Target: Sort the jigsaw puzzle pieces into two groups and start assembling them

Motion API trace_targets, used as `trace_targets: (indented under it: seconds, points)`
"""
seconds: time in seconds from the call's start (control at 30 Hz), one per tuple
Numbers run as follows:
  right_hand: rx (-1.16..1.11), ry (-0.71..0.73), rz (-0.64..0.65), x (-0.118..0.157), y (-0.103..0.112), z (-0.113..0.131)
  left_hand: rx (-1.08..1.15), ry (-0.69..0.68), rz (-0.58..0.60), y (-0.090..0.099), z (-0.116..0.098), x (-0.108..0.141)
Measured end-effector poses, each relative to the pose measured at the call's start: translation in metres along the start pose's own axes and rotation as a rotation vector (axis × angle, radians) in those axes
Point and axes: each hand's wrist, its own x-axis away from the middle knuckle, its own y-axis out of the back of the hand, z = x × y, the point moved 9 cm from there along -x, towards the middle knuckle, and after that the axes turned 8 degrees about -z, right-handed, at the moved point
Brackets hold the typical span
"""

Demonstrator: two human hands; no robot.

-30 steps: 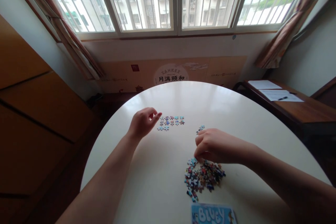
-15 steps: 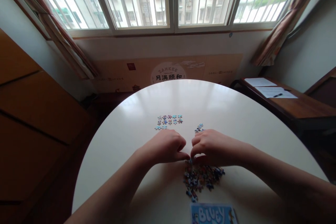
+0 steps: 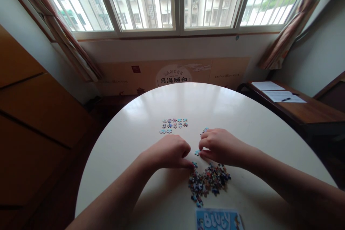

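Observation:
On the white round table [image 3: 129, 143] lies a heap of small puzzle pieces [image 3: 207, 181]. My left hand [image 3: 172, 152] is at the heap's upper left edge, its fingers curled and its thumb and finger closed on a light blue puzzle piece [image 3: 194, 165]. Above the heap, my right hand [image 3: 219, 145] pinches another light blue puzzle piece [image 3: 197, 152] by its right side. Beyond my left hand, several puzzle pieces [image 3: 174, 125] lie in short rows. A smaller cluster of pieces [image 3: 205, 129] is partly hidden behind my right hand.
A blue box marked "BLUEY" [image 3: 219, 220] lies at the near edge of view, below the heap. To the right, a brown wooden table [image 3: 315, 109] bears white papers [image 3: 283, 96] and a pen. Barred windows and curtains are behind the white table.
My right hand has moved up and slightly right, away from my left hand, with a light blue piece now showing at its fingertips. More of the heap's top is visible. My left hand has barely moved.

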Motion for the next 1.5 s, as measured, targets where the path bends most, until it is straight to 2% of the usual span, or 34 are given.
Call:
trace_targets:
  seconds: [0.1, 0.17, 0.23, 0.37, 0.43, 0.5, 0.6, 0.7, 0.83, 1.1, 1.27, 1.5]
  points:
    - [0.075, -0.059, -0.079, -0.004, -0.002, -0.007, -0.011, 0.025, -0.008, 0.004, 0.008, 0.001]
    - [0.097, -0.073, -0.126, -0.006, -0.001, -0.009, -0.047, 0.075, -0.074, 0.015, 0.020, 0.002]
    - [0.096, -0.069, -0.166, -0.008, 0.001, -0.009, -0.108, 0.163, -0.213, 0.037, 0.039, 0.006]
    - [0.058, 0.019, -0.181, -0.007, 0.005, -0.004, -0.167, 0.425, -0.563, 0.081, 0.083, 0.025]
    - [0.034, 0.066, -0.157, -0.007, 0.003, 0.000, -0.140, 0.548, -0.729, 0.089, 0.105, 0.037]
    - [0.015, 0.085, -0.128, -0.006, 0.000, 0.005, -0.077, 0.638, -0.828, 0.084, 0.126, 0.044]
    - [0.020, 0.077, -0.100, -0.005, -0.004, 0.011, 0.054, 0.736, -0.855, 0.062, 0.154, 0.045]
    - [0.080, 0.055, -0.109, -0.005, -0.005, 0.015, 0.125, 0.769, -0.906, 0.054, 0.167, 0.047]
    - [0.167, 0.009, -0.093, -0.013, -0.011, 0.015, 0.176, 0.783, -0.938, 0.056, 0.169, 0.050]
    - [0.224, -0.085, 0.008, -0.048, -0.026, 0.008, 0.204, 0.769, -0.942, 0.055, 0.170, 0.050]
    - [0.210, -0.116, -0.047, -0.058, -0.029, 0.005, 0.220, 0.763, -0.954, 0.052, 0.173, 0.049]
    - [0.101, -0.159, -0.110, -0.053, -0.033, 0.006, 0.220, 0.774, -0.954, 0.049, 0.177, 0.049]
